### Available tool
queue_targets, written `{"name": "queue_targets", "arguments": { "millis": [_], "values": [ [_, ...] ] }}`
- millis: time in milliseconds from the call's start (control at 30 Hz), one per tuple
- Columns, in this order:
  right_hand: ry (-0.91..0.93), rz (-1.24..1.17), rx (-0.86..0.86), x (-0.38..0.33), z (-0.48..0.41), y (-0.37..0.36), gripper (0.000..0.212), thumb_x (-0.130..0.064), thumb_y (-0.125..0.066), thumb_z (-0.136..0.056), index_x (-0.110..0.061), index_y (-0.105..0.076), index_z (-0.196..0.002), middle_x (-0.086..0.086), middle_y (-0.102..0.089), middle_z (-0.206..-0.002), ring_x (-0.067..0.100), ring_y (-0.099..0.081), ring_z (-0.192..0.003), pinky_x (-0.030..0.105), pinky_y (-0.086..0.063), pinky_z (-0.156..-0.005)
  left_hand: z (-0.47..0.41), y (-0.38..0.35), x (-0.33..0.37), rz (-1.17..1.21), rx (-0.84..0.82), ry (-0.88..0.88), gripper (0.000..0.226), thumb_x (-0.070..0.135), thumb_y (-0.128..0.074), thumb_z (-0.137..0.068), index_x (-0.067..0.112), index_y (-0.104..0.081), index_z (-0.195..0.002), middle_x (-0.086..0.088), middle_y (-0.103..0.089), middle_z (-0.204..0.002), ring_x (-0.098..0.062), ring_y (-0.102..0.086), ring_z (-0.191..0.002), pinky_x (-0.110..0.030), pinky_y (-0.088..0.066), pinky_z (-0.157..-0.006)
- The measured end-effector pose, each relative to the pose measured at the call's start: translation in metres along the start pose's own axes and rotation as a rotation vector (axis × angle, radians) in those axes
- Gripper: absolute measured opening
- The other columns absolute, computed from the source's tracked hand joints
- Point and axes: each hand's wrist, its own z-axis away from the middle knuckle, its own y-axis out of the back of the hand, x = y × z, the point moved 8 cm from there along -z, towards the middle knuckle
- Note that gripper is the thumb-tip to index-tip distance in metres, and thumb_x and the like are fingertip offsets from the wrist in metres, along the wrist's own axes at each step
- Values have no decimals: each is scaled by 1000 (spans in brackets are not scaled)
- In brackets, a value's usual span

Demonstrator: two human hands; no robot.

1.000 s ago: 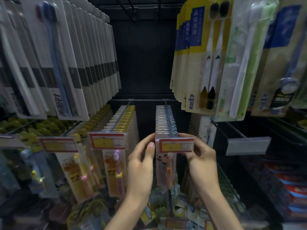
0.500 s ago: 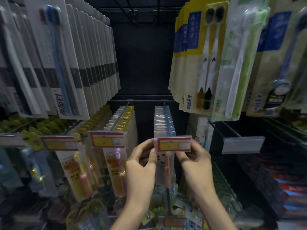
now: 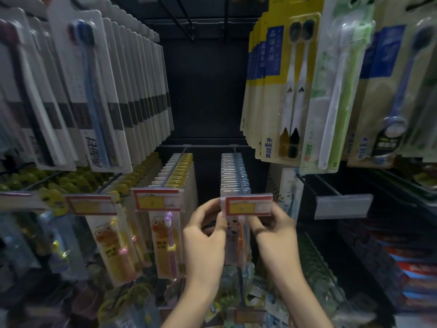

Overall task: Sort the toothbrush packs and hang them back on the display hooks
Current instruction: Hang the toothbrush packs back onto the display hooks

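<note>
Toothbrush pack (image 3: 237,235) with the orange brush hangs at 6 o'clock in my view. It is at the front of the blue and white row on its hook (image 3: 239,172). I count two hands on it. The left hand (image 3: 205,236) is up from 7 o'clock with its fingers curled, and it pinches the left edge of the toothbrush pack near the top. The right hand (image 3: 274,230) is up from 5 o'clock and pinches the right edge, with its fingertips just under the price tag (image 3: 248,205).

I can see three red and yellow price tags well in this row. One more at 9 o'clock is too blurry to be sure. One plain grey tag holder (image 3: 344,206) sits at 3 o'clock. Two yellow packs (image 3: 162,247) hang in front at 8 o'clock, one with a purple brush and one with a pink brush.
</note>
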Motion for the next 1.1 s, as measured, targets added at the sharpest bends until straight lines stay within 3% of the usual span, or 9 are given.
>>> {"name": "queue_targets", "arguments": {
  "millis": [67,233,467,567,633,733,900,1100],
  "values": [
    [-4,18,20,2,0,2,20,-18,-76,-94,-30,-74,-109,-11,-79,-100,2,-74,-93,23,-58,-80,2,1,0,-2,-13,5,34,14,-68,-98,33,-70,-126,18,-75,-114,8,-67,-106,-4,-51,-81],
    [26,139,103,-4,7,14,20,-18,-75,-94,-29,-71,-111,-12,-77,-97,-4,-70,-90,6,-50,-71,14,9,3,-57,-73,-5,33,22,-67,-99,37,-66,-129,22,-72,-116,10,-65,-110,-15,-55,-95],
    [80,353,141,-20,38,20,20,-24,-76,-92,-28,-69,-110,-14,-73,-95,-2,-68,-90,17,-52,-78,37,34,13,-189,-160,-66,37,39,-66,-100,43,-59,-136,27,-62,-129,6,-58,-122,-32,-52,-108],
    [85,444,146,-21,55,17,14,-28,-77,-90,-29,-69,-102,-13,-72,-92,1,-67,-88,29,-57,-79,43,51,19,-243,-193,-84,36,42,-65,-99,46,-58,-135,31,-59,-129,12,-54,-122,-27,-49,-109],
    [110,505,128,-24,67,11,12,-34,-77,-90,-29,-66,-90,-11,-70,-84,3,-66,-80,29,-54,-71,44,67,24,-268,-193,-103,35,43,-65,-99,48,-58,-133,33,-57,-128,17,-51,-120,-22,-47,-108],
    [148,565,66,-25,79,-7,17,-39,-77,-90,-29,-64,-84,-10,-68,-81,2,-64,-77,27,-52,-67,39,94,23,-302,-165,-118,34,44,-65,-98,48,-59,-131,32,-58,-129,11,-53,-123,-28,-49,-109],
    [167,509,-40,-28,88,-47,9,-33,-78,-91,-31,-69,-94,-15,-70,-89,-1,-65,-85,25,-54,-76,28,131,12,-342,-134,-69,35,49,-64,-98,52,-56,-132,32,-59,-130,5,-55,-125,-40,-49,-112],
    [129,381,-70,-32,79,-83,26,-28,-74,-95,-38,-65,-117,-26,-65,-110,-14,-59,-105,8,-47,-86,12,148,-5,-269,-154,-10,50,37,-65,-100,46,-49,-146,29,-57,-136,9,-55,-124,-31,-49,-111]
  ]
}}
